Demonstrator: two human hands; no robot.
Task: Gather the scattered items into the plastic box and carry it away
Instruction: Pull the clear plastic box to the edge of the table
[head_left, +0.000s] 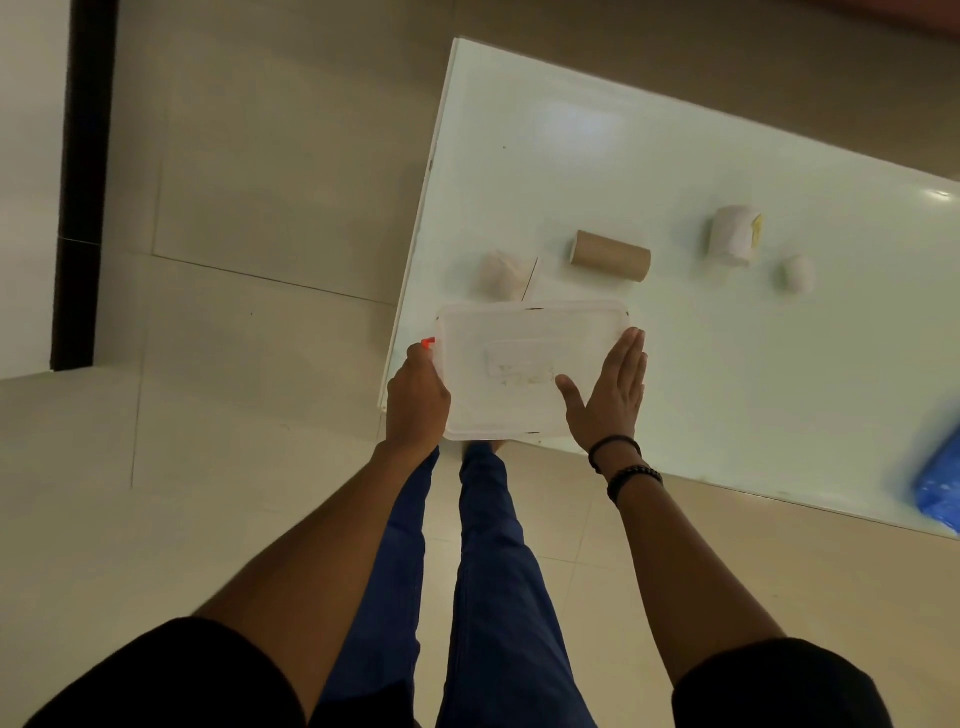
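Observation:
A clear plastic box with its lid on sits at the near left corner of the white table. My left hand grips the box's left edge beside an orange clip. My right hand lies flat with fingers together on the lid's right side. Behind the box lie a crumpled white tissue, a brown cardboard tube, a white paper roll and a small white wad.
A blue plastic bag lies at the table's right near edge. Tiled floor surrounds the table, and a dark vertical strip runs along the far left. My legs in blue trousers stand right below the box.

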